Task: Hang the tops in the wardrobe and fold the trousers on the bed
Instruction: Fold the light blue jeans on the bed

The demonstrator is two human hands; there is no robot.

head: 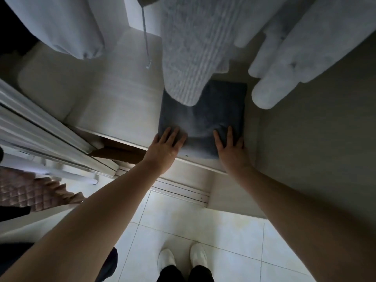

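Trousers (pixel 203 121), folded into a dark blue square, lie on the wardrobe shelf (pixel 122 110) near its front edge, right of middle. I see my left hand (pixel 165 146) flat on their near left corner, fingers straight and slightly spread, and my right hand (pixel 231 144) flat on the near right corner in the same way. A grey ribbed top (pixel 189 53) hangs above, its hem covering the far part of the trousers. White shoes (pixel 182 258) stand on the tiled floor (pixel 234 231).
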